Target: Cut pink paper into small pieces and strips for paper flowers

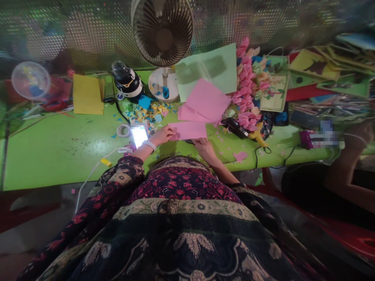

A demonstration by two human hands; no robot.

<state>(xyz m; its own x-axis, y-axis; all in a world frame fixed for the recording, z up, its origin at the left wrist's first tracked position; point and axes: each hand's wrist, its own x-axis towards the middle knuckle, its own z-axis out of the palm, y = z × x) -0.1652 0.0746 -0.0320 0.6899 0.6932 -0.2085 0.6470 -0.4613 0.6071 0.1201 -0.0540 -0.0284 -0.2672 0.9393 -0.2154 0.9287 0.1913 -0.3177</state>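
Pink paper (190, 130): it is held between two hands, at the near side of the green table (52, 146).
Left hand (163, 135): the left end of the pink paper is pinched by its fingers; a pale band (150, 145) is worn on the wrist.
Right hand (204, 149): it is put at the bottom right edge of the pink paper; whether the paper is gripped or just touched cannot be told. A small dark thing (190, 141) is partly hidden beside its fingers.
Pink sheets (205, 101): they are laid just behind, partly over a big green sheet (227, 64).
Paper bits (143, 116): they are scattered beyond the left hand.
Tape roll (123, 130): it is set beside a lit phone (139, 137).
Pink flowers (245, 88): they are heaped to the right.
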